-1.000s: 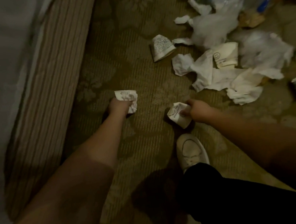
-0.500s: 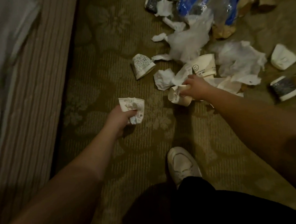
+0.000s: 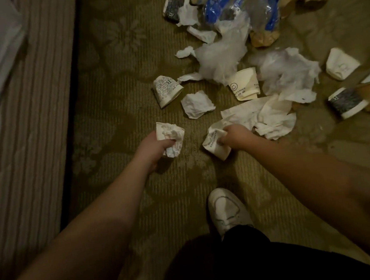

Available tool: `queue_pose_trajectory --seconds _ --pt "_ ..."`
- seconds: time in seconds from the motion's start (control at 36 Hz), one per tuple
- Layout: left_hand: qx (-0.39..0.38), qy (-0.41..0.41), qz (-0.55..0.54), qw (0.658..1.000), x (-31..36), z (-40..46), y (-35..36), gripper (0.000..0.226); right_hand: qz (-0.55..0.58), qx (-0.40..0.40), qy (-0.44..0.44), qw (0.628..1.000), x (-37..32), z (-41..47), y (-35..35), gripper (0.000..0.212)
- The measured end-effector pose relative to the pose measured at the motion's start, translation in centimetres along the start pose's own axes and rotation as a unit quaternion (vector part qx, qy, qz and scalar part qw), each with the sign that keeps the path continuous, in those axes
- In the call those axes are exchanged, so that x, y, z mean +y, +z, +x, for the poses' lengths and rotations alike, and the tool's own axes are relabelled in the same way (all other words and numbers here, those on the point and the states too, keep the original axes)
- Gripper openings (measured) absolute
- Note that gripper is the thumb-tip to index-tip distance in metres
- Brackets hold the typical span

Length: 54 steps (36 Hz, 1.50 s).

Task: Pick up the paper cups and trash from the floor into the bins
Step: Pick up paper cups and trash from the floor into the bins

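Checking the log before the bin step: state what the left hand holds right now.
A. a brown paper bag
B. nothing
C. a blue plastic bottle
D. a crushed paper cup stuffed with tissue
D: the left hand grips a crushed paper cup with crumpled tissue inside.

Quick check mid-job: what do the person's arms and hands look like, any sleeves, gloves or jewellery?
Both forearms are bare as far as the frame shows: no sleeves reach them. The left hand and right hand wear no gloves, and no watch, ring or band is visible, though the light is dim. Lower down, a dark trouser leg and a white shoe show.
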State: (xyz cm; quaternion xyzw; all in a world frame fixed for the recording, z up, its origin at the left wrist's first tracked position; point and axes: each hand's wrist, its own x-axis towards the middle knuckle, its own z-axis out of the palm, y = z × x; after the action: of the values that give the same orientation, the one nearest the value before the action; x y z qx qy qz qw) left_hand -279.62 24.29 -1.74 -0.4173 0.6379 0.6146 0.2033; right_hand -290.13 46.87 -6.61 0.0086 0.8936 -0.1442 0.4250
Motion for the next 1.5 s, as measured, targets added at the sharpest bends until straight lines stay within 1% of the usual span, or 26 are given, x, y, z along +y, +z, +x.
queue_pose_trajectory --seconds 0.11,0.19,0.25,0.31,0.36,0.42,0.5,0.53,0.56,0.61,0.64,0.72,0.75,0.83,0.92,0.94,0.97,1.0,1.08,1.17,1.25,1.36,1.44,1.5 --pt "-0.028 0.024 0.086 0.996 2.4 0.7 1.3 0.048 -0.009 -0.029 -0.01 1.0 1.9 -1.5 0.7 0.045" --pt "-0.047 0.057 0.192 0.979 4.6 1.8 2.5 0.049 0.012 0.001 -0.055 0.998 4.0 -2.1 0.5 0.035" --pt "-0.05 0.097 0.265 0.958 6.0 3.1 3.4 0.054 0.031 0.024 -0.08 0.996 5.3 -2.7 0.2 0.034" --pt "-0.049 0.129 0.354 0.925 7.2 4.7 4.5 0.065 0.053 0.037 -0.089 0.994 6.5 -3.4 -0.2 0.03" --pt "-0.057 0.142 0.43 0.89 8.2 5.9 5.6 0.076 0.067 0.03 -0.082 0.994 7.5 -4.1 -0.7 0.023" --pt "-0.065 0.158 0.476 0.863 8.6 6.9 6.7 0.08 0.063 0.015 -0.076 0.995 8.6 -4.8 -1.1 0.018" --pt "-0.068 0.167 0.499 0.847 8.8 7.7 8.0 0.075 0.074 0.018 -0.069 0.995 10.4 -5.5 -1.4 0.014" --pt "-0.068 0.159 0.488 0.855 8.8 7.8 8.2 0.072 0.078 0.022 -0.065 0.995 11.0 -5.7 -1.4 0.012" --pt "-0.068 0.144 0.466 0.87 8.7 8.0 8.2 0.072 0.083 0.028 -0.06 0.994 11.6 -5.7 -1.4 0.012" --pt "-0.066 0.118 0.42 0.897 8.6 8.2 8.0 0.075 0.094 0.035 -0.051 0.994 12.7 -5.8 -1.3 0.017" --pt "-0.064 0.115 0.41 0.902 8.5 8.1 7.8 0.071 0.101 0.033 -0.051 0.993 13.2 -5.9 -1.4 0.023" --pt "-0.059 0.122 0.372 0.918 7.5 7.2 7.7 0.052 0.108 0.029 -0.055 0.992 14.1 -6.1 -1.6 0.047" --pt "-0.06 0.125 0.355 0.924 7.0 6.9 7.8 0.048 0.098 0.032 -0.054 0.993 14.3 -6.1 -1.9 0.049" --pt "-0.052 0.121 0.316 0.94 5.3 5.7 7.9 0.046 0.067 0.042 -0.06 0.995 14.5 -5.9 -2.5 0.038" --pt "-0.028 0.105 0.251 0.962 4.0 4.7 7.5 0.046 0.049 0.067 -0.069 0.994 14.6 -5.1 -3.1 0.021" --pt "-0.02 0.1 0.23 0.968 3.7 4.3 7.4 0.046 0.033 0.083 -0.073 0.993 14.7 -4.8 -3.3 0.019" --pt "-0.015 0.094 0.213 0.972 3.4 3.9 7.3 0.047 0.012 0.095 -0.075 0.993 14.7 -4.3 -3.6 0.023" --pt "-0.015 0.085 0.197 0.977 3.1 3.5 7.2 0.047 -0.003 0.102 -0.072 0.992 14.8 -3.6 -3.9 0.03" --pt "-0.028 0.061 0.16 0.985 2.2 1.9 7.2 0.047 -0.032 0.105 -0.025 0.994 14.7 -2.1 -5.0 0.05" --pt "-0.031 0.055 0.134 0.989 1.2 0.6 7.1 0.05 -0.031 0.087 -0.003 0.996 14.4 -0.7 -5.4 0.059" --pt "-0.036 0.043 0.068 0.996 0.1 0.1 7.0 0.045 -0.018 0.091 0.011 0.996 14.1 -0.2 -4.9 0.061" --pt "-0.027 0.027 -0.004 0.999 -0.5 -0.4 6.7 0.048 0.053 0.102 0.04 0.993 14.1 -0.4 -3.5 0.052" --pt "-0.012 -0.008 -0.048 0.999 -0.5 -0.9 6.3 0.049 0.094 0.108 0.068 0.987 13.9 -1.1 -2.7 0.051" --pt "-0.006 -0.03 -0.058 0.998 -0.1 -2.2 6.1 0.048 0.124 0.113 0.093 0.981 13.5 -2.1 -2.4 0.052"
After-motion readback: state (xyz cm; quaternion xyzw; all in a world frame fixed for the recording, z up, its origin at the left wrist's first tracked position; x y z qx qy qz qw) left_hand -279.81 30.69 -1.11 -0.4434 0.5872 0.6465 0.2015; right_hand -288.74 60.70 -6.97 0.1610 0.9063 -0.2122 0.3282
